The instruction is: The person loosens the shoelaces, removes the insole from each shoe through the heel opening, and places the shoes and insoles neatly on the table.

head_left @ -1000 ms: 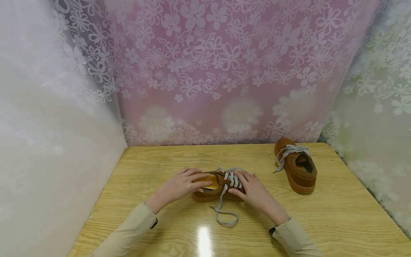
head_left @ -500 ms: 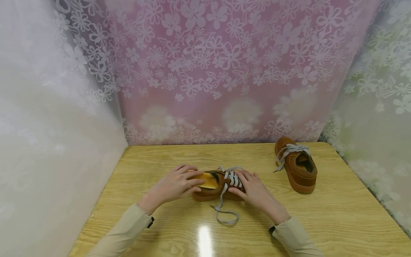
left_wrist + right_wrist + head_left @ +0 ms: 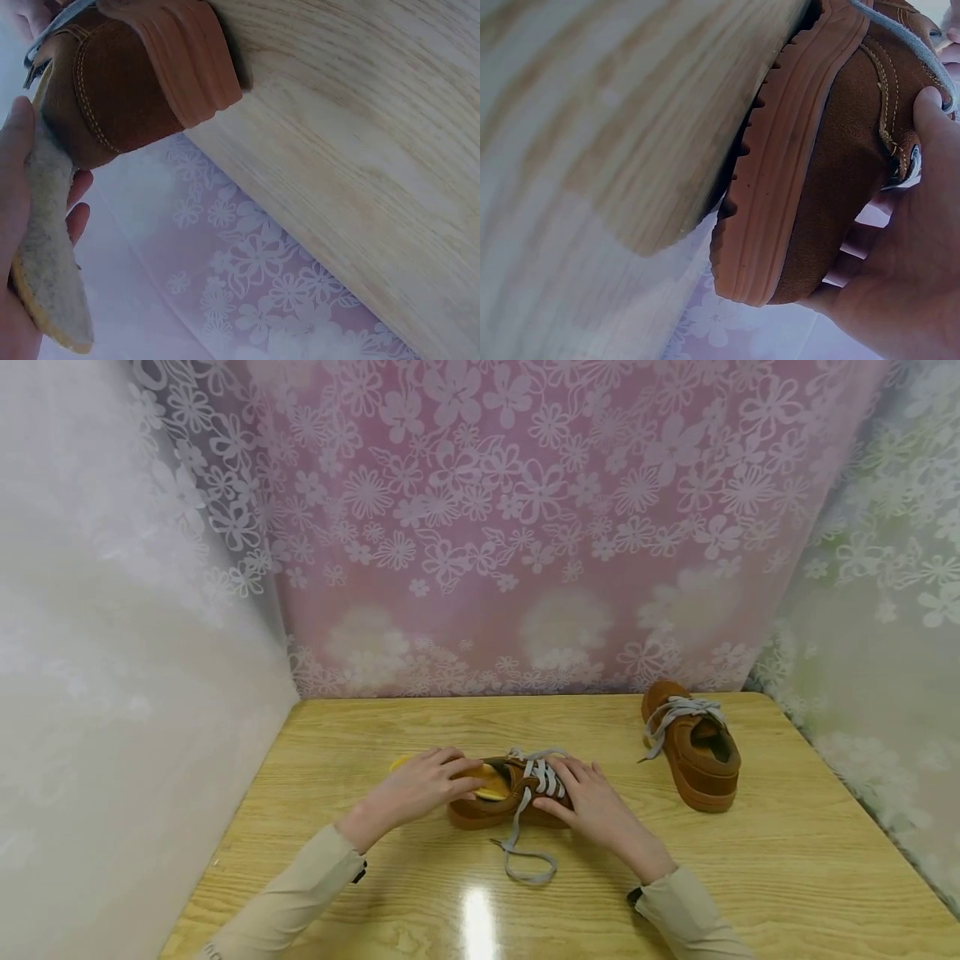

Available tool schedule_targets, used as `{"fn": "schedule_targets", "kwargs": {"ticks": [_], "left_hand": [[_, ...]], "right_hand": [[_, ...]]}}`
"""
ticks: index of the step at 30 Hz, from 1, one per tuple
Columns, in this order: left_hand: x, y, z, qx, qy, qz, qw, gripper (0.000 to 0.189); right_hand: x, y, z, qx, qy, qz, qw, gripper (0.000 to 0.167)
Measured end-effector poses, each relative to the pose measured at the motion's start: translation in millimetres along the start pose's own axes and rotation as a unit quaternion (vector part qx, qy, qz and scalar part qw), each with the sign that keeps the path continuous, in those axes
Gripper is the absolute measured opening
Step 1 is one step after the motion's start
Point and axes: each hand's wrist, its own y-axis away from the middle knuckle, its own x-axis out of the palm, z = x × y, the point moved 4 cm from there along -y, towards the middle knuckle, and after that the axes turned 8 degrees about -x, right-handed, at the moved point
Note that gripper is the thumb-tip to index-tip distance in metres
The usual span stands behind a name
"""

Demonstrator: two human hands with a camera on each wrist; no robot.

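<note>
A brown lace-up shoe (image 3: 480,815) lies crosswise on the table, toe to the right, its grey laces (image 3: 531,878) loose in front. A yellow insole (image 3: 493,783) sticks out of its opening past the heel. My left hand (image 3: 420,787) grips the insole, thumb on one face and fingers on the other; its grey underside (image 3: 49,225) shows in the left wrist view. My right hand (image 3: 606,815) holds the shoe's toe end, with the thumb (image 3: 930,112) by the laces and the fingers around the far side. The insole's front part is hidden inside the shoe.
A second brown shoe (image 3: 703,785) with grey laces stands at the back right of the wooden table (image 3: 360,902), toe away from me. A pink flowered curtain (image 3: 465,635) hangs behind the table's back edge, with pale sheets at both sides.
The insole has come out leftward from the shoe, its heel end now showing beyond my left hand. That hand drew left, then shifted back toward the shoe. My right hand stayed in place.
</note>
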Motion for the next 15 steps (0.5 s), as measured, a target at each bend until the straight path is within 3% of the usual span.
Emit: {"fn": "schedule_targets", "kwargs": {"ticks": [8, 15], "left_hand": [[-14.3, 17.7, 11.8, -0.004, 0.022, -0.052, 0.9984, 0.035], [-24.3, 34.9, 30.6, -0.04, 0.053, -0.157, 0.9854, 0.032]], "right_hand": [[3, -1.3, 1, -0.008, -0.006, 0.004, 0.9999, 0.076], [2, -0.4, -1, -0.003, -0.008, -0.005, 1.0, 0.076]]}}
